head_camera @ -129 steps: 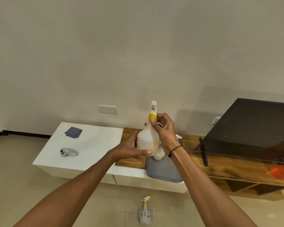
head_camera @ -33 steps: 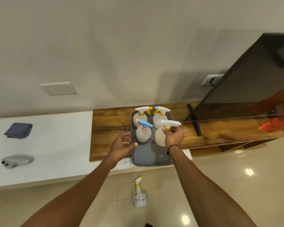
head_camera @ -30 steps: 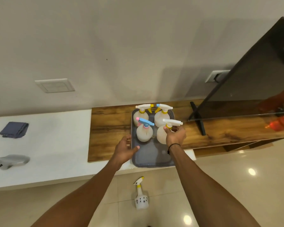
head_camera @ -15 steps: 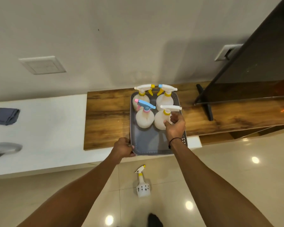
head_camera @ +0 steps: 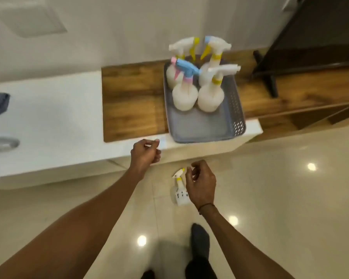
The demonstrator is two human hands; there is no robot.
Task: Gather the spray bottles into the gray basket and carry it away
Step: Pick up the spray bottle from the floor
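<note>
Four spray bottles (head_camera: pixel 197 85) stand upright in the far half of the gray basket (head_camera: pixel 235 109), two behind and two in front, close together. The basket sits on the counter (head_camera: pixel 48 117), its near end reaching the counter's front edge, and its near half is bare. A fifth, smaller spray bottle (head_camera: pixel 180 190) stands on the floor (head_camera: pixel 280 188) just in front of the counter, partly hidden behind the right hand.

Both hands are off the basket. The left hand (head_camera: pixel 144 156) hangs over the counter's front edge, just left of the basket's near corner, its fingers loosely curled with nothing in them. The right hand (head_camera: pixel 200 183) is lower, over the floor and above the small bottle, with its grip apart and fingers half curled around empty air. The picture is smeared here, so it is hard to say whether the fingertips already touch the bottle's trigger head; it looks as though they do not.

The step in hand appears to be the gathering of the last bottle, the one on the floor. The next move calls for the right hand to drop further, close around the neck below the yellow collar, lift the bottle and set it upright in the basket's bare near half. Only then does the basket seem ready to be taken by both hands and carried off.
</note>
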